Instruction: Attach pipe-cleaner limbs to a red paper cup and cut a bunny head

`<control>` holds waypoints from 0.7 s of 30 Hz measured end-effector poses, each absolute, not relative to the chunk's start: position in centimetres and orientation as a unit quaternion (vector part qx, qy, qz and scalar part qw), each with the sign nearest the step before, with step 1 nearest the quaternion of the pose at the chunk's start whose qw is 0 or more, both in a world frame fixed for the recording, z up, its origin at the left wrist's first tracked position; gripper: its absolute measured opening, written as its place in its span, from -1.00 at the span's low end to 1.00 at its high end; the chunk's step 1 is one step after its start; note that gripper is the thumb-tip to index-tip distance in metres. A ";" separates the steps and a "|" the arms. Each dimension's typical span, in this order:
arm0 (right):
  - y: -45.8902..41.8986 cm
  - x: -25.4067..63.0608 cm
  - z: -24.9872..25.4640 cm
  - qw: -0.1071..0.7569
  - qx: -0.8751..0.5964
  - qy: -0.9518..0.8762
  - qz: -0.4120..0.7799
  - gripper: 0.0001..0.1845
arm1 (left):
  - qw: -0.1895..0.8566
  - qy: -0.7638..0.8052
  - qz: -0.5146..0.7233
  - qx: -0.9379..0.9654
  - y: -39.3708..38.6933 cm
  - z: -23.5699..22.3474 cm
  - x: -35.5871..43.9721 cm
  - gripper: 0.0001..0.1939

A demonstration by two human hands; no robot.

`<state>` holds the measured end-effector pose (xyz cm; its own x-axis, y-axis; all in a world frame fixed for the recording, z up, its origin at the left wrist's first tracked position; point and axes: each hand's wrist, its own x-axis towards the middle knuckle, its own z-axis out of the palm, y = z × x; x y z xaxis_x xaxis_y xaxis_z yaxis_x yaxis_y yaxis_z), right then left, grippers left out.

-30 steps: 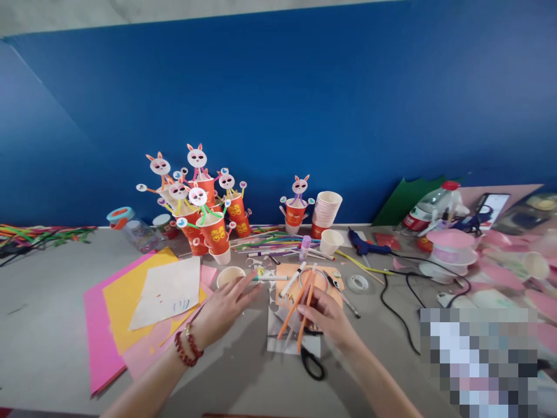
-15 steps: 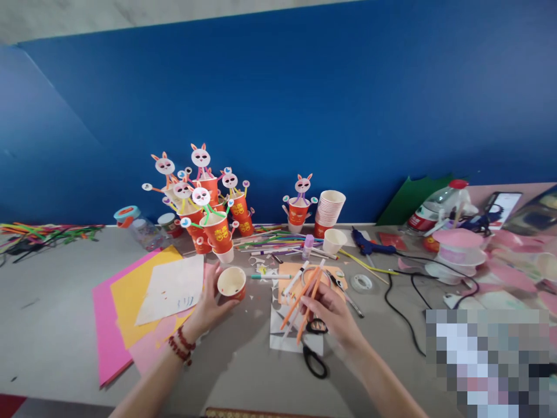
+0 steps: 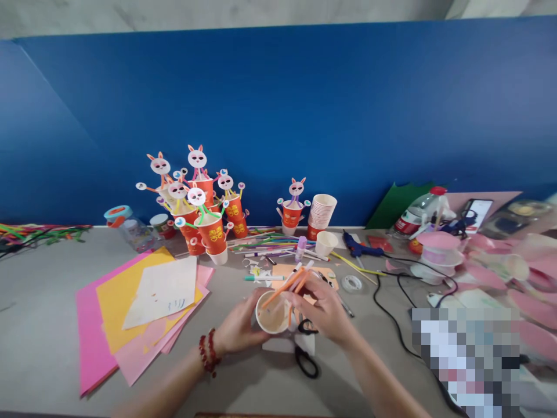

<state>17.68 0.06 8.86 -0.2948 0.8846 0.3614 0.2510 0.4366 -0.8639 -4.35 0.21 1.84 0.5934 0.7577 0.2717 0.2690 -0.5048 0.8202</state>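
My left hand (image 3: 238, 327) is wrapped round a red paper cup (image 3: 271, 313), holding it just above the table with its white inside facing me. My right hand (image 3: 324, 309) pinches a bundle of orange straws (image 3: 288, 283) that cross over the cup's rim. Black scissors (image 3: 307, 359) lie on white paper scraps below my hands. A beaded red bracelet sits on my left wrist.
Finished bunny cups (image 3: 198, 203) stand at the back by the blue wall. One more bunny cup (image 3: 293, 210), a cup stack (image 3: 321, 213), pink and yellow paper sheets (image 3: 130, 307), a blue glue gun (image 3: 357, 246) with black cable, tape (image 3: 351, 283) and pens lie around.
My left hand took the cup from the table's left middle and brought it right, up to the straws in my right hand. The view tilted slightly.
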 end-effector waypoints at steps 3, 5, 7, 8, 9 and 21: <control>-0.3 17.7 8.7 0.401 -0.383 -0.757 0.346 -0.84 | 0.386 0.310 0.327 0.805 0.1 1.3 -4.0 -0.28; -0.5 17.6 8.6 0.361 -0.380 -0.778 0.346 -0.84 | 0.393 0.308 0.336 0.798 0.1 0.9 -4.2 -0.27; -0.6 17.2 8.5 0.334 -0.380 -0.799 0.326 -0.86 | 0.398 0.301 0.343 0.796 0.1 0.5 -4.4 -0.26; -0.6 17.0 8.5 0.327 -0.380 -0.810 0.305 -0.87 | 0.397 0.292 0.346 0.798 0.1 0.3 -4.5 -0.26; -0.5 16.8 8.5 0.322 -0.378 -0.822 0.278 -0.87 | 0.395 0.284 0.350 0.801 0.1 0.1 -4.6 -0.27; -0.4 15.8 7.3 0.292 -0.372 -0.865 0.168 -0.82 | 0.388 0.280 0.365 0.798 0.0 -0.3 -4.8 -0.28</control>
<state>15.79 -0.37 7.29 -0.5524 0.7418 0.3803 0.5456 0.6666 -0.5079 -4.79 0.01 -0.34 0.5760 0.7309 0.3662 0.1639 -0.5421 0.8242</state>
